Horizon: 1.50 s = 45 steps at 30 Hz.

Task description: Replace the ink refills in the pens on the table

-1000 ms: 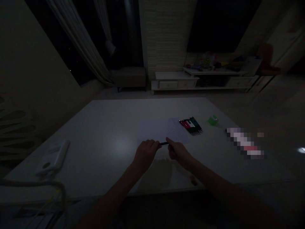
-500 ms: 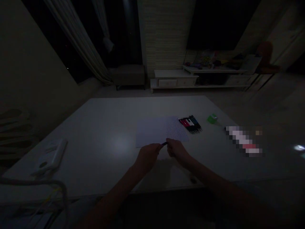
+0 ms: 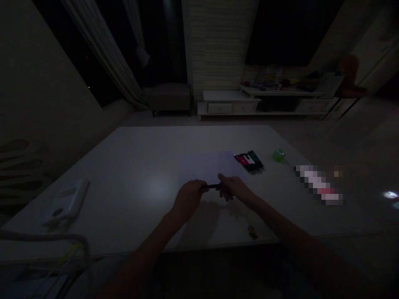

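Observation:
A slim dark pen (image 3: 213, 186) spans the gap between my two hands, held nearly level above the near edge of the paper. My left hand (image 3: 188, 198) is closed on its left end. The fingers of my right hand (image 3: 234, 187) pinch the other end, with the lower fingers loosely curled. Under and beyond the hands lies a pale sheet of paper (image 3: 199, 165), with rows of handwriting on its right part. Beside it, several pens (image 3: 250, 162) lie side by side, some with red or teal parts. The room is dim, so fine detail on the held pen is lost.
To the right on the white table (image 3: 156, 143) sit a small green object (image 3: 278, 155) and a blurred-out pinkish item (image 3: 318, 182). A white box-like device (image 3: 68, 201) is at left, near a thick cable (image 3: 40, 237). Something small and yellowish (image 3: 252, 232) lies near the front edge.
My hands have drawn slightly apart, showing more of the pen, which has turned from slanted to nearly level. The lower fingers of my right hand have loosened.

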Each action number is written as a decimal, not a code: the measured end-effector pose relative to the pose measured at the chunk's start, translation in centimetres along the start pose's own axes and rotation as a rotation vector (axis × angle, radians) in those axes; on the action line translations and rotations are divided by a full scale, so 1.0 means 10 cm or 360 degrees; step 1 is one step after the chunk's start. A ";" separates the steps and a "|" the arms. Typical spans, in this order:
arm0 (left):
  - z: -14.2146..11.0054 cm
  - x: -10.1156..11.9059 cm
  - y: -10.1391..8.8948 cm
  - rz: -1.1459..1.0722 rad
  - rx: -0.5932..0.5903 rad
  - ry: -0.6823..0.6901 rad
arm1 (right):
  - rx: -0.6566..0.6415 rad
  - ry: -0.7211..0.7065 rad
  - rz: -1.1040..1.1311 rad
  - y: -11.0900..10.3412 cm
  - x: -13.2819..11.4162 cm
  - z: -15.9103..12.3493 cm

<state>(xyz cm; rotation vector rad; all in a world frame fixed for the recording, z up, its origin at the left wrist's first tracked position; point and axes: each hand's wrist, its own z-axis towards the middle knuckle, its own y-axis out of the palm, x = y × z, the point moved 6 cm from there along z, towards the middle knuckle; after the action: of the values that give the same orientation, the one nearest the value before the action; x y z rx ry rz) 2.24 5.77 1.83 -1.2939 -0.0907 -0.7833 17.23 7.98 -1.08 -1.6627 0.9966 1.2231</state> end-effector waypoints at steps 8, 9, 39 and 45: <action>-0.02 0.02 0.04 0.0111 -0.0031 0.0055 | -0.0155 -0.0029 -0.0068 0.04 0.02 0.00; -0.02 0.02 0.04 0.0122 -0.0044 0.0058 | -0.0148 -0.0054 -0.0101 0.03 0.01 0.00; -0.04 -0.06 0.12 0.0087 -0.0165 -0.0122 | 0.0031 -0.0048 -0.0203 0.00 0.07 0.03; -0.03 -0.10 0.14 0.0029 -0.0230 -0.0194 | 0.0171 -0.0331 -0.0339 -0.08 -0.07 0.00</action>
<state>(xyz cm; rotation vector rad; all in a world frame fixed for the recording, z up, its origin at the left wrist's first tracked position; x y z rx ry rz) 2.16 6.09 0.15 -1.4777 -0.1214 -0.7050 17.79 8.33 -0.24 -1.4824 0.7254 1.1523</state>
